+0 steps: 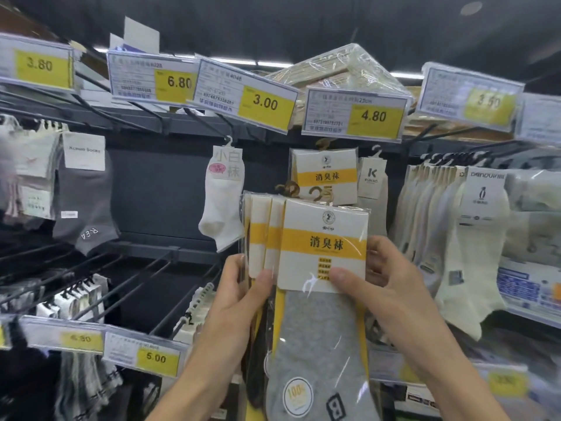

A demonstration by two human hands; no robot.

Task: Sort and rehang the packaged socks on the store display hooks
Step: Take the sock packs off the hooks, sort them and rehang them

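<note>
The left hand (239, 287) is gripping the left edge of a fanned stack of sock packs (259, 235), with the thumb lying across the front and the fingers going behind. The right hand (391, 284) is gripping the right edge of the same stack, its thumb pressing on the lower rim of the front pack (323, 247). The stack is being held upright in front of the display, clear of the hooks.

The front pack's white card is carrying a yellow band printed "消臭袜" under a round logo. Below the card a grey sock is showing through the clear wrap, bearing a round "100%" sticker and a "B" patch. Gold hanger hooks (318, 192) are standing up from the tops of the held packs.

Directly behind, a matching hung pack (324, 174) with the same "消臭袜" band is hanging beneath the 4.80 price tag (355, 115). Just to its right a card marked "K KUNAO" (372, 177) is hanging. To the left a white sock (223, 192) labelled "小白袜" is hanging under the 3.00 price tag (246, 92).

Further left, a grey sock (86, 208) is carrying a "Kunao Socks" card. Tags above it are reading 6.80 and 3.80; a lower one is reading 5.00. On the far right, cream socks (482, 226) are showing a penguin label; its lettering is too blurred to read.
</note>
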